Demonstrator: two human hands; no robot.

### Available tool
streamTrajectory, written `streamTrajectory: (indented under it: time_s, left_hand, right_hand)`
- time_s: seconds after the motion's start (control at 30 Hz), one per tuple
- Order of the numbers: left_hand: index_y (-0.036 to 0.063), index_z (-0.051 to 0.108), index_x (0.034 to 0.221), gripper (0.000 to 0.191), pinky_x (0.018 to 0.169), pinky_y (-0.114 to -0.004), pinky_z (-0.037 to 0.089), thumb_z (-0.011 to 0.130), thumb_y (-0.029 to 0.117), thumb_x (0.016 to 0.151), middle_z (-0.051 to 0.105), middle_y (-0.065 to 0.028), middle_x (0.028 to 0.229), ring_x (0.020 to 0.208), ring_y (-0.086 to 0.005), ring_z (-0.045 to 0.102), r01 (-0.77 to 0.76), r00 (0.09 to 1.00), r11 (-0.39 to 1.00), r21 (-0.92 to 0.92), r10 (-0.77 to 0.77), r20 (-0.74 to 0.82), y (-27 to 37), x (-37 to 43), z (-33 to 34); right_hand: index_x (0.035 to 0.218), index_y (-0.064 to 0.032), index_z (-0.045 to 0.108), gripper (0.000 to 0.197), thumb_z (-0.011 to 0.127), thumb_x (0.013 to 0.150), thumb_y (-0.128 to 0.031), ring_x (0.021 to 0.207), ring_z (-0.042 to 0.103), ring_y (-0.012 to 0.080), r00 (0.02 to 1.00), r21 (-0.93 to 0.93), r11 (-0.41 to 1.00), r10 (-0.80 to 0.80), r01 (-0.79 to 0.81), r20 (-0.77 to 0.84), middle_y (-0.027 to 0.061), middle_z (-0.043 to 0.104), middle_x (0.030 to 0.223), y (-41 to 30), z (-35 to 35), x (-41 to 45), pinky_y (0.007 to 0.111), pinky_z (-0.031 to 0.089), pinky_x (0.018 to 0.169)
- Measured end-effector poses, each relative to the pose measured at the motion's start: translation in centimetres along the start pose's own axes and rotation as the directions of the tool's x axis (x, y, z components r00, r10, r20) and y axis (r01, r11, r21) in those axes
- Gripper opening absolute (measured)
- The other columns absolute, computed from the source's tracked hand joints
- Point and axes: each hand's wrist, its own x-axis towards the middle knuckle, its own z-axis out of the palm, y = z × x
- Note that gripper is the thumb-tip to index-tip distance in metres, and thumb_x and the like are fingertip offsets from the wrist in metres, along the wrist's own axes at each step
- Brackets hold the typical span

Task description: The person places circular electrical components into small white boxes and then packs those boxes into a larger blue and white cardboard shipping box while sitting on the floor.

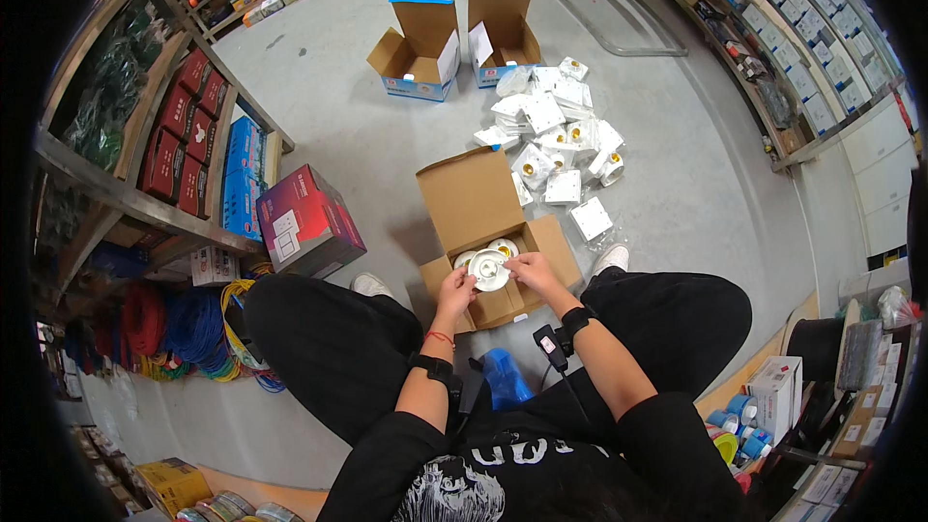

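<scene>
Both my hands hold one round white plastic lamp holder [489,270] by its rim, its underside facing up, above an open cardboard box [471,196] on the floor between my feet. My left hand [457,291] pinches the left edge. My right hand [533,272] grips the right edge. More round white lamp holders [503,246] with brass-coloured sockets lie in the box, partly hidden by the held one. Beyond the box, to the right, is a pile of white square switch plates [543,112] and lamp holders [582,133], some in clear plastic bags.
Two open blue-and-white cardboard boxes [417,87] [500,75] stand beyond the pile. A red and purple carton [310,221] sits beside the left shelf [138,192]. A metal chair frame [623,51] stands far right. Coiled wires [192,330] lie at left; a blue plastic item [504,377] is between my legs.
</scene>
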Motion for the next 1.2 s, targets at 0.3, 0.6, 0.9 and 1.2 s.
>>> streamTrajectory:
  time_s: [0.3,0.6,0.9,1.2]
  left_hand:
    - [0.0016,0.041,0.097,0.026,0.042,-0.018,0.035,0.045,0.013,0.074,0.051,-0.0044,0.071,0.054,-0.0103,0.050,0.011,1.000,0.999,0.044,-0.011,0.010,-1.8,0.8,-0.9]
    - [0.0023,0.043,0.094,0.023,0.040,-0.017,0.034,0.043,0.014,0.075,0.051,-0.0029,0.068,0.052,-0.0086,0.049,0.042,0.999,0.989,0.139,-0.045,0.019,-0.5,-0.3,-0.1]
    - [0.0078,0.045,0.090,0.018,0.046,-0.015,0.035,0.042,0.018,0.075,0.049,0.0036,0.070,0.052,-0.0040,0.045,0.138,0.987,0.979,0.150,-0.148,0.059,0.2,-0.7,0.0]
    - [0.0073,0.044,0.094,0.021,0.045,-0.015,0.034,0.039,0.018,0.076,0.050,0.0025,0.070,0.052,-0.0041,0.045,0.143,0.985,0.968,0.208,-0.160,0.067,-0.3,-0.7,-0.2]
  right_hand:
    - [0.058,-0.0029,0.049,0.021,0.055,0.065,-0.022,0.048,0.046,0.0062,0.997,-0.045,0.997,0.070,-0.069,0.014,0.0026,0.051,0.056,3.0,-1.3,0.1,0.018,0.035,0.042]
    - [0.045,-0.0061,0.039,0.025,0.054,0.063,-0.015,0.039,0.039,0.0064,0.997,-0.144,0.989,-0.031,0.040,0.069,0.0014,0.044,0.044,4.5,-1.1,0.6,0.019,0.031,0.036]
    - [0.047,-0.0056,0.038,0.026,0.051,0.067,-0.016,0.040,0.040,0.0078,0.999,-0.112,0.993,-0.029,0.026,-0.027,0.0023,0.043,0.044,6.8,-1.0,1.3,0.021,0.032,0.037]
    - [0.047,-0.0071,0.030,0.032,0.051,0.069,-0.018,0.042,0.044,0.0096,0.996,-0.316,0.945,-0.090,0.089,0.011,0.0042,0.043,0.045,6.7,-1.4,0.7,0.023,0.034,0.038]
